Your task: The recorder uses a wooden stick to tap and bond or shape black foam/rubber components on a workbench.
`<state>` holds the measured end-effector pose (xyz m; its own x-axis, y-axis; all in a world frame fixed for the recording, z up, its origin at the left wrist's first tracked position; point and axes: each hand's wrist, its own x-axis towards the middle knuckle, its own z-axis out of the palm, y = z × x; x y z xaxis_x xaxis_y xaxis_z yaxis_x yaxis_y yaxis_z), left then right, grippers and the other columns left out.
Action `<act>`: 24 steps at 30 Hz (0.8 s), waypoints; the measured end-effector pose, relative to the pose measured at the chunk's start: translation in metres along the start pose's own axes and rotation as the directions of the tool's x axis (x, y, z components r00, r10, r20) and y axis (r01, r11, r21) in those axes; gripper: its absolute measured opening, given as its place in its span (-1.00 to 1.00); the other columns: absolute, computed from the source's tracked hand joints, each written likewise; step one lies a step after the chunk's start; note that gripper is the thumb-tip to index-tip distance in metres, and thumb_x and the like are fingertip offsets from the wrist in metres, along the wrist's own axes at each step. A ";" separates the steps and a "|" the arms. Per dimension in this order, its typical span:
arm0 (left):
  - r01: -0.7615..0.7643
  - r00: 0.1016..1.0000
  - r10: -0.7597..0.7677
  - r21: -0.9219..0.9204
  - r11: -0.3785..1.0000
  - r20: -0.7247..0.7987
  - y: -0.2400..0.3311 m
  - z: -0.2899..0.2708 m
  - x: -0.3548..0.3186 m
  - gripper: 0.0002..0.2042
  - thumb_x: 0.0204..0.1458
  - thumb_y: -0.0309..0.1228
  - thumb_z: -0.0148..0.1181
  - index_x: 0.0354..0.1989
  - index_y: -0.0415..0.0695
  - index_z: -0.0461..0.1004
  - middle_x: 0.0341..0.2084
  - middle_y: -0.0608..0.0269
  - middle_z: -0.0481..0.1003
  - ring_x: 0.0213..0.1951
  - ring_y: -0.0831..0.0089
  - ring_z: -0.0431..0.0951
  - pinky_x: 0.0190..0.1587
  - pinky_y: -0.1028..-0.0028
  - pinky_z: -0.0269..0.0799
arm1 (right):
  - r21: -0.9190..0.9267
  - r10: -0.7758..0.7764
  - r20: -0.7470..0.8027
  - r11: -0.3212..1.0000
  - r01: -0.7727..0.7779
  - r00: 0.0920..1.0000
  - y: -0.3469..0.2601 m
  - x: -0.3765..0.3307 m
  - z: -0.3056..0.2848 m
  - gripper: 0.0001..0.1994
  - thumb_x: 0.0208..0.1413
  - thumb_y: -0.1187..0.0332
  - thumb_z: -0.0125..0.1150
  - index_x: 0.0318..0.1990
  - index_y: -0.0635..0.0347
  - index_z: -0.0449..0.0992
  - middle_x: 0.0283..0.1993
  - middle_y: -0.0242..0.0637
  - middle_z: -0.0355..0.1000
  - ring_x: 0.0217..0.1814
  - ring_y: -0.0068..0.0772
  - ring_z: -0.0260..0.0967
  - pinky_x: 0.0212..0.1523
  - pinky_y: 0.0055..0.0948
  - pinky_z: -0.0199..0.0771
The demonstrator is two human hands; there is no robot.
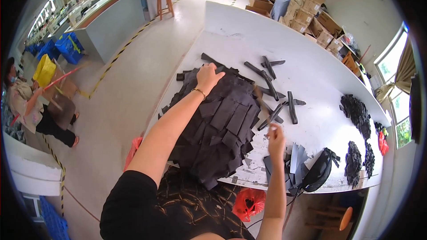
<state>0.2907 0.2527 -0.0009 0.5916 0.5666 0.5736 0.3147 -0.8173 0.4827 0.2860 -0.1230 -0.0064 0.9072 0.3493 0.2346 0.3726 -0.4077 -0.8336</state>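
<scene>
A broad heap of black fabric pieces (224, 118), cut in flat rectangles and overlapping, lies on the white table in front of me. My left hand (209, 81) rests on the heap's far part, thumb spread away from the fingers. Right of the heap, my right hand (276, 138) is closed round a thin brown, stick-like thing (262, 100). Motion blurs this thing, and its kind is unclear; its far end reaches toward the heap's right edge. Several rolled black strips (291, 107) lie scattered beyond my right hand, some crossing one another.
The white table (318, 78) has a raised far panel. A black pouch (321, 170) and grey-black sheets (299, 158) lie near its front edge, dark piles (356, 114) farther right. A red plastic bag (248, 204) hangs below. At left, a person (33, 102) holds a red pole.
</scene>
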 end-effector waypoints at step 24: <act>0.129 0.581 0.420 -0.589 0.798 0.697 0.044 -0.164 -0.031 -0.86 -0.12 -0.46 0.38 -0.39 -0.23 0.60 -0.51 0.27 0.59 -0.41 0.55 0.55 -0.26 0.51 0.45 | -0.561 -0.536 0.148 0.647 0.517 0.831 -0.110 -0.057 -0.086 -0.77 0.04 0.45 0.30 -0.11 0.03 0.57 -0.41 -0.35 0.41 -0.40 -0.30 0.44 -0.46 -0.34 0.44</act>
<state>0.1644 0.2162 0.1116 0.9934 -0.0870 0.0749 -0.1093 -0.5173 0.8488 0.2106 -0.1705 0.1150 0.5252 0.6339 0.5678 0.8197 -0.5560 -0.1375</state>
